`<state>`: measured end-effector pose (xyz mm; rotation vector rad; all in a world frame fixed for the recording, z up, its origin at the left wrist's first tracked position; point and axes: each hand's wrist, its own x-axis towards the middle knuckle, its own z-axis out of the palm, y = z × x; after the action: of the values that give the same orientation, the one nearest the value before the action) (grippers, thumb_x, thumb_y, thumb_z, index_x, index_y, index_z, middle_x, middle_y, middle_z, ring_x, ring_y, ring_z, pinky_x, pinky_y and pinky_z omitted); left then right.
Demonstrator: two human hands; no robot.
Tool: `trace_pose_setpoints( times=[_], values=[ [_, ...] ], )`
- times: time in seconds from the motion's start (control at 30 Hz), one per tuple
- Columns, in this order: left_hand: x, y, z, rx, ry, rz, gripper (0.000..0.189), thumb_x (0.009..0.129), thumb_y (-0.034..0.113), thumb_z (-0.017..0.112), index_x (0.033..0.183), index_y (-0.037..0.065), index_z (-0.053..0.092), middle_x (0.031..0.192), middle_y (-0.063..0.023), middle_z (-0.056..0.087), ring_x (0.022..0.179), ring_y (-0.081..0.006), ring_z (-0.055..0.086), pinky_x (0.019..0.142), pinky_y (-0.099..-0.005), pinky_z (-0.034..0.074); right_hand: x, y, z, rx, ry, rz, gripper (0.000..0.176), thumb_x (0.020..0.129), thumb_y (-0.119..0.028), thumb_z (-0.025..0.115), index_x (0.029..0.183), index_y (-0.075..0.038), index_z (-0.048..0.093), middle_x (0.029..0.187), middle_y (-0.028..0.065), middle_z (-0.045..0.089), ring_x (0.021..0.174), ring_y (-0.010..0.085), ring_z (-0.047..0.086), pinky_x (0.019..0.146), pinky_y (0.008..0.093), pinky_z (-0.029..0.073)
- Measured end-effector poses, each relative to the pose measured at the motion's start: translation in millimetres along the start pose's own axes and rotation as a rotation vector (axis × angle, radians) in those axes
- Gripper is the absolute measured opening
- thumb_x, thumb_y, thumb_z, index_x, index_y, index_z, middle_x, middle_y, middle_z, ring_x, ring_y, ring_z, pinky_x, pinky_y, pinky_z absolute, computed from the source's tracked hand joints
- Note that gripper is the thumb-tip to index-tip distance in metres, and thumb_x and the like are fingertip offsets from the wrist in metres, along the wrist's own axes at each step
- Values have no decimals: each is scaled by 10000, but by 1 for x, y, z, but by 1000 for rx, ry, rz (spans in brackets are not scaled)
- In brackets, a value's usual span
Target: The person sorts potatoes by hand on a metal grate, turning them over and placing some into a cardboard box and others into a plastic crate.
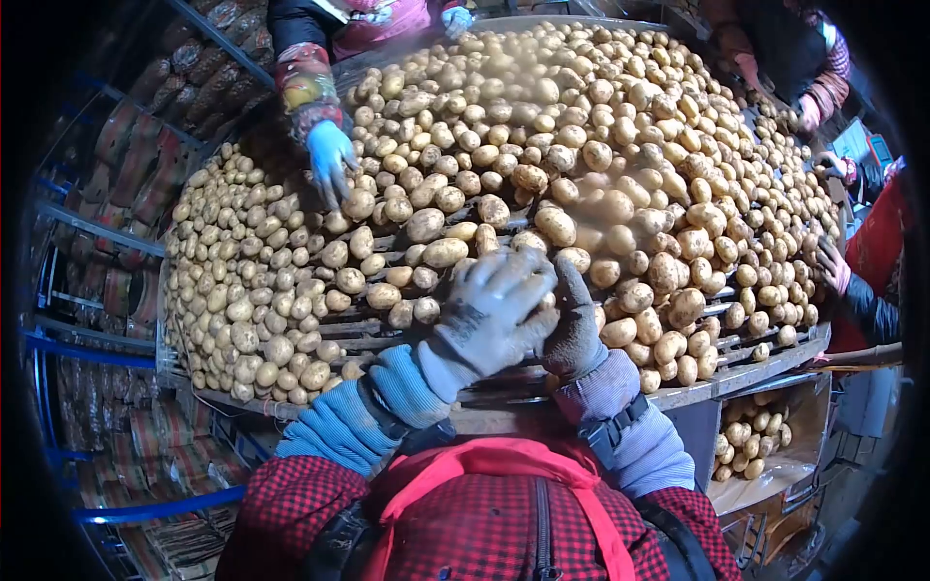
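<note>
My left hand [496, 308], in a dirty grey glove, reaches over the near middle of a slatted sorting table. Its fingers are apart and bent down over the potatoes [446, 253] at their tips. My right hand [573, 324], in a dark, soil-stained glove, is right beside it with fingers stretched forward. A potato [548, 298] shows in the narrow gap between the two hands; neither hand plainly grips it. My left fingers partly cover the right thumb side. Muddy potatoes of mixed sizes surround both hands, and bare slats [373, 327] show to the left.
Across the table, a person's blue-gloved hand [331, 160] touches potatoes. Co-workers' hands [831, 265] are along the right edge. The table's front rim [717, 384] runs before my body. A box of potatoes [772, 492] is below right; stacked sacks [145, 174] stand left behind blue rails.
</note>
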<state>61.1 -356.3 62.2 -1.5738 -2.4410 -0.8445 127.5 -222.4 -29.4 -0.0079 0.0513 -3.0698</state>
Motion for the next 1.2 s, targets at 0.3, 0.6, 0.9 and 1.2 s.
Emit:
trace_pose_setpoints(
  times=[0.3, 0.6, 0.9, 1.2],
  values=[
    [-6, -9, -22, 151, 127, 2, 654, 986, 534, 641, 1432, 59, 591, 1447, -240, 569, 1312, -412, 564, 1116, -532, 419, -5, 1, 13, -313, 162, -106, 609, 1045, -524, 529, 1506, -127, 517, 1448, 108, 600, 1287, 279, 618, 1042, 416, 564],
    [4, -168, -24, 144, -247, -802, 676, 933, 468, 696, 1484, 111, 533, 1395, -256, 626, 1299, -399, 599, 1095, -472, 465, -6, -7, 27, -198, 221, -15, 638, 1054, -546, 506, 1524, -115, 496, 1338, 117, 673, 983, 272, 744, 660, 326, 620],
    [20, -185, -12, 235, -148, -978, 816, 834, 518, 797, 1439, 35, 540, 1341, -263, 661, 1267, -400, 629, 1071, -482, 481, -1, -17, -9, -49, -58, 20, 683, 1078, -560, 358, 1595, -113, 381, 1511, 172, 536, 1336, 320, 596, 886, 345, 640],
    [-40, -238, -50, -541, 181, -908, 627, 887, 383, 826, 1293, -54, 634, 1135, -112, 702, 1005, -155, 634, 908, -299, 516, -3, -4, -16, -175, -100, -317, 959, 881, 76, 724, 1624, -262, 221, 1656, 244, 301, 1454, 356, 459, 1107, 430, 528]
  ],
)
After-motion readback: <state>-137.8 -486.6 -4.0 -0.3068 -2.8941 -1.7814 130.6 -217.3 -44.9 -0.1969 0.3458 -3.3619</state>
